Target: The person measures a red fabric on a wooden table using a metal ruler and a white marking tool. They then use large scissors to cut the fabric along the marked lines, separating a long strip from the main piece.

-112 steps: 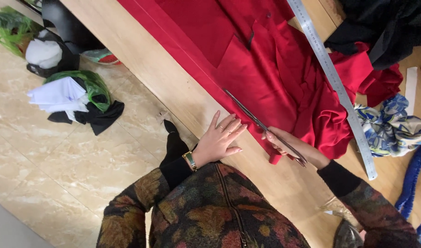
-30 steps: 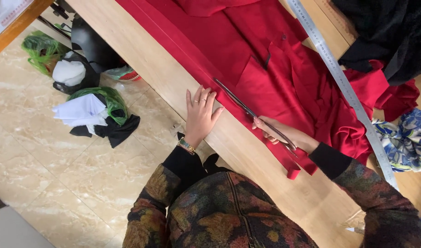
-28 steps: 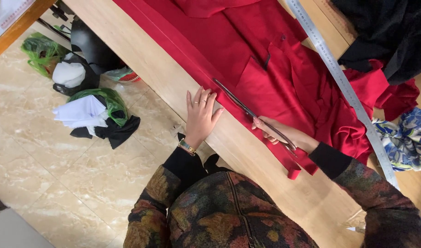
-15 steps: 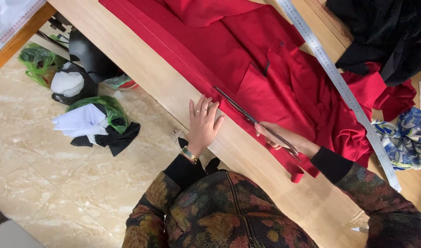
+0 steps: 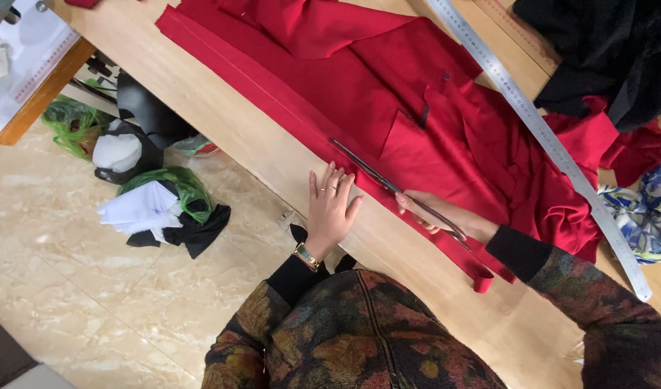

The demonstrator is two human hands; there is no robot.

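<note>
Red fabric (image 5: 388,94) lies spread along a long wooden table (image 5: 251,137). My right hand (image 5: 445,216) grips a pair of long scissors (image 5: 388,186), whose blades point up the cloth close to its near edge. A narrow red strip (image 5: 481,272) trails behind the scissors toward me. My left hand (image 5: 330,205) rests flat on the table, fingers spread, with its fingertips touching the red edge just left of the blades. It wears a ring and a gold watch.
A long metal ruler (image 5: 539,133) lies along the far side of the red cloth. Black fabric (image 5: 604,50) and blue patterned fabric (image 5: 647,209) sit at the right. Bags and cloth scraps (image 5: 157,209) lie on the tiled floor to the left.
The scissors and my right hand have advanced along the red fabric's edge. My left hand has slid forward with them, staying flat beside the blades. The cut strip behind is longer.
</note>
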